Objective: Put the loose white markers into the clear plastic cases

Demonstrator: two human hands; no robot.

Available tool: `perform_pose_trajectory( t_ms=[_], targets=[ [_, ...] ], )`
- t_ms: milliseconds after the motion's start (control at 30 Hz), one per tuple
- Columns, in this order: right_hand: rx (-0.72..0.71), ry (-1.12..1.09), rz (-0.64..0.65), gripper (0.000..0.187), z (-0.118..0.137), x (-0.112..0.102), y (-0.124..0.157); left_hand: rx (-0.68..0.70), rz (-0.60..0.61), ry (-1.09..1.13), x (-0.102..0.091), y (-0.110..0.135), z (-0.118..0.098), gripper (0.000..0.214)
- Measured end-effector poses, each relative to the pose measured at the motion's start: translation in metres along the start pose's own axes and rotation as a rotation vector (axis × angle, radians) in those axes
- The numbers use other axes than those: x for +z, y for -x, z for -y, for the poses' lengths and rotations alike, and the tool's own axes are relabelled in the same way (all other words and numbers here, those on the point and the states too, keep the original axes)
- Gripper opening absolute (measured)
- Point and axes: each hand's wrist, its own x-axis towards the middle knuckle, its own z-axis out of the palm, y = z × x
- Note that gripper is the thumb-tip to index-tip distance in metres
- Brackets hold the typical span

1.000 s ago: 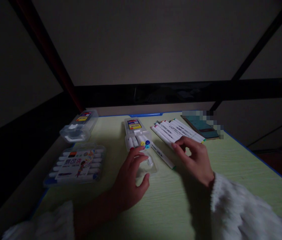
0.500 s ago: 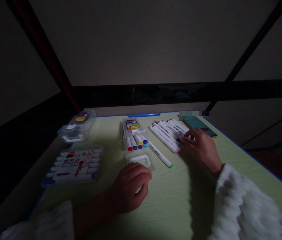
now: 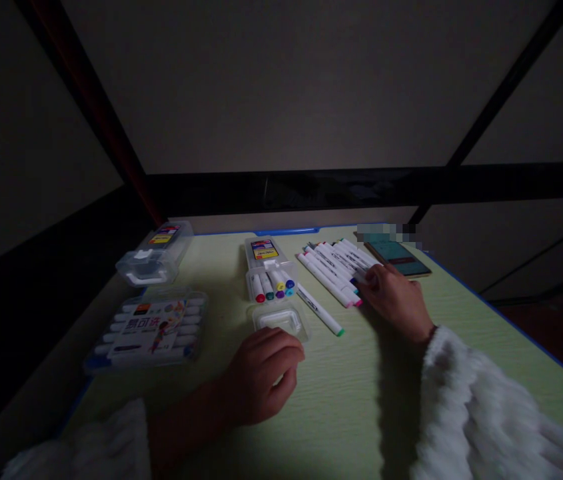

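The flat case (image 3: 148, 328) is reading 易可洗; print on both boxes (image 3: 267, 259) and the markers (image 3: 330, 265) is looking too small to read.

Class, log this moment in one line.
right hand: at marker row | left hand: near clear lid | green-capped marker: loose on table

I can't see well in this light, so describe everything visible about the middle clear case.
The middle case looks like clear plastic with a red, blue and yellow label on top. It lies on the pale green table, near end open, its clear lid spread in front. Markers inside show red, green, yellow, purple and blue ends. The left hand overlaps the lid in view; contact is unclear.
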Motion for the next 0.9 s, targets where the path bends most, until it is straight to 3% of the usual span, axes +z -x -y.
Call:
perform_pose_trajectory(
  t_ms=[900],
  targets=[
    [-0.079,0.099,0.088,0.029,0.0025,0.0097,-0.0009,0.015,0.076,-0.03,0.0,0.0005,0.0004,0.017]
  ],
)
